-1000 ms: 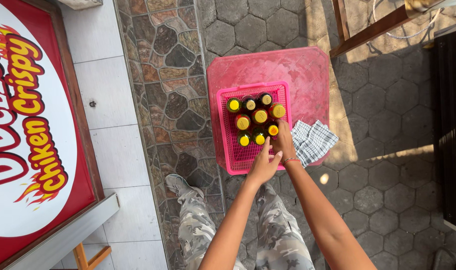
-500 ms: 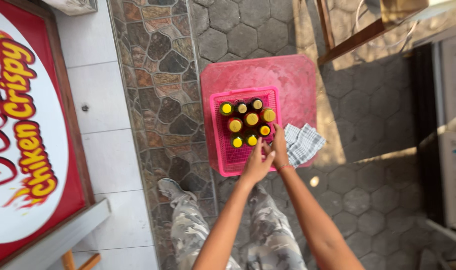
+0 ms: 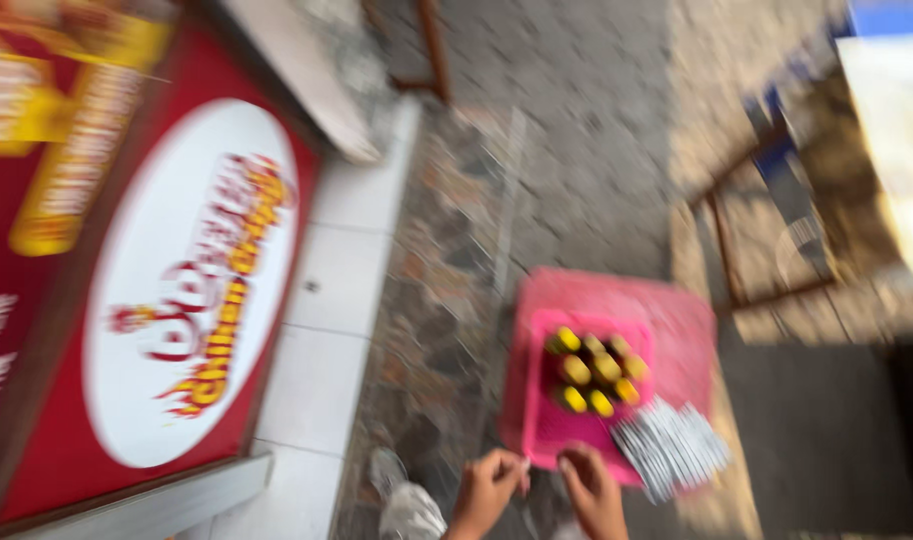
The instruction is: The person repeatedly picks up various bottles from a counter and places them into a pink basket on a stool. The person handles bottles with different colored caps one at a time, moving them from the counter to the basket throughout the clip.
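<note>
**Both hands at the near edge of the pink basket**

The picture is blurred, so small details are not sure. At the bottom centre of the frame the left hand (image 3: 489,490) and the right hand (image 3: 592,492) are at the near rim of a pink basket (image 3: 547,425). The left fingers look curled, as if pinching the rim; the right fingers look bent down on the rim, but I cannot tell whether they really grip it. The basket sits on a pink stool (image 3: 677,330) at lower right of centre, and holds bottles (image 3: 597,370) with yellow caps.

Count: one basket, one stool, one checked cloth (image 3: 672,448) just right of the basket, and about six or seven bottles; the blur hides the exact number. One red sign (image 3: 167,300) fills the left side.

In my judgement, the risk is tipping: the hands hold only one edge, so a pull or lift from there may tilt the basket, and the upright bottles may fall over or slide off the stool onto the stone floor (image 3: 457,260).
</note>
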